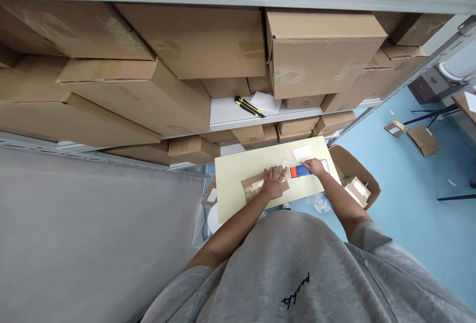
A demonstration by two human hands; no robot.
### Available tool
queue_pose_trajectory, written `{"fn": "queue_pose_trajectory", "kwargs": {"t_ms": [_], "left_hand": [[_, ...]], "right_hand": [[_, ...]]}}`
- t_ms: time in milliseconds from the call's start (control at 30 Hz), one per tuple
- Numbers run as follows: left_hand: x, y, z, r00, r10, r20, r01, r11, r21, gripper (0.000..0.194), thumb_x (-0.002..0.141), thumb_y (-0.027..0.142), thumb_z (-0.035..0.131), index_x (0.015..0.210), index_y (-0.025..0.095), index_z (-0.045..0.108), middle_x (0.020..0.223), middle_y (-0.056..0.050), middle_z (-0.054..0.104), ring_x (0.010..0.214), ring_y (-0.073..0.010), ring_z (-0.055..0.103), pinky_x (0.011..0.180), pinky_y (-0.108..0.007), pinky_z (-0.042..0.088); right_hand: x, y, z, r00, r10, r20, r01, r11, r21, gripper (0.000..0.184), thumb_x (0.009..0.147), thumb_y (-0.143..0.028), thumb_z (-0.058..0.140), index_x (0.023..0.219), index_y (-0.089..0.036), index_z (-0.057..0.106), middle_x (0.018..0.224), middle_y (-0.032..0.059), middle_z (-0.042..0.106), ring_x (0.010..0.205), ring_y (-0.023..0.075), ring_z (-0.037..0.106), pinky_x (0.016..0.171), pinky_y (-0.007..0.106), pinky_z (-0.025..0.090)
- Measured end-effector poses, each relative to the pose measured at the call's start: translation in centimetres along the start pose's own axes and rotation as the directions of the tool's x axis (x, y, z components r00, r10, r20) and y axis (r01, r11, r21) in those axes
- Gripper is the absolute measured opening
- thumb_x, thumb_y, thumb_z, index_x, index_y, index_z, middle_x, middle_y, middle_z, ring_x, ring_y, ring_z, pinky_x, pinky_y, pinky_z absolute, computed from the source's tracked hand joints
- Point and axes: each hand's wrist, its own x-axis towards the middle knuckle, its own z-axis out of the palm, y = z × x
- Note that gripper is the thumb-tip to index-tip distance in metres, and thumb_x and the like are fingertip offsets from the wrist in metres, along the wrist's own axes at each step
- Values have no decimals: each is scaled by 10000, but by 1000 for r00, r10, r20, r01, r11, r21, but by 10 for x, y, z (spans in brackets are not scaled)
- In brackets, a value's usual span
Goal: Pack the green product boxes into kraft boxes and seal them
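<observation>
The left hand (273,184) lay open, fingers spread, on the right end of a taped parcel (252,190) near the bench's (231,174) near edge. The right hand (314,166) gripped a blue-and-orange item (302,171) between the parcel and the right edge. A white card (302,152) lay towards the far right corner. Beyond the far edge, a knife (248,106) rested on a shelf (222,110).

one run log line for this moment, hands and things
left hand: on taped brown package | right hand: on blue-and-orange item | beneath: pale yellow tabletop | shelf: black-and-yellow cutter
</observation>
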Motion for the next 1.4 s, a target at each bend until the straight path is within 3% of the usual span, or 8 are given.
{"fn": "queue_pose_trajectory", "kwargs": {"t_ms": [133, 267, 500, 633, 800, 1067, 1267, 1400], "left_hand": [[15, 15, -5, 998, -45, 39, 47, 999, -27, 1464, 600, 435, 911, 1811, 183, 129, 1781, -278, 311, 1640, -545, 223, 1312, -719, 47], [24, 19, -16, 999, -44, 13, 45, 994, -103, 1433, 582, 418, 926, 1795, 151, 211, 1666, -286, 436, 1508, -524, 406, 1283, -667, 217], [-3, -21, -58, 950, 124, -287, -218, 920, -326, 1309, 656, 588, 929, 1764, 265, 310, 1640, -196, 382, 1544, -444, 371, 1281, -596, 357], [-20, -36, -72, 929, 142, -343, -252, 919, -302, 1107, 707, 557, 896, 1669, 226, 457, 1681, -213, 326, 1582, -458, 336, 1307, -613, 350], [-35, -46, -68, 940, 118, -321, -216, 932, -291, 976, 703, 544, 894, 1563, 218, 568, 1669, -231, 364, 1570, -493, 358, 1280, -678, 368], [-40, -54, -47, 898, 115, -425, -279, 895, -348, 982, 703, 537, 912, 1544, 185, 546, 1682, -239, 316, 1586, -460, 368, 1287, -605, 412], [-60, -89, -41, 928, 71, -367, -216, 904, -370, 1031, 669, 518, 945, 1540, 188, 504, 1690, -249, 338, 1610, -468, 376, 1292, -620, 417], [-82, -98, -54, 945, 61, -320, -139, 964, -226, 992, 690, 533, 919, 1518, 181, 502, 1750, -276, 322, 1671, -498, 260, 1358, -726, 187]], "right_hand": [[0, 0, 5, 1000, 12, -1, -12, 999, 30, 826, 1077, -813, 236, 591, -237, 573, 678, 74, 684, 704, 229, 618, 639, 325, 297], [-4, -5, -9, 1000, 24, 0, -24, 999, 42, 820, 1075, -808, 228, 572, -238, 535, 651, 74, 658, 677, 228, 592, 631, 330, 296], [-21, -34, -58, 989, -72, -133, 85, 992, 93, 846, 1080, -823, 183, 604, -233, 559, 622, 61, 630, 637, 202, 540, 644, 321, 325], [-27, -56, -76, 980, -136, -145, 142, 989, 32, 862, 1091, -810, 171, 658, -231, 639, 627, 57, 636, 658, 203, 556, 649, 322, 323], [-32, -65, -82, 983, -129, -132, 129, 992, -8, 863, 1098, -797, 158, 635, -234, 621, 623, 59, 642, 658, 210, 578, 652, 322, 338], [-39, -62, -96, 988, -66, -141, 61, 997, -39, 841, 1099, -799, 191, 618, -233, 585, 620, 61, 642, 686, 224, 624, 665, 335, 349], [-36, -103, -90, 980, -196, 36, 199, 968, -153, 587, 915, -851, 676, 975, -272, 753, 812, 48, 789, 828, 273, 738, 704, 304, 377], [-47, -132, -79, 938, -314, 147, 339, 921, -193, 793, 731, -692, 941, 1384, -322, 687, 1045, 69, 847, 958, 332, 788, 767, 318, 452]]}}
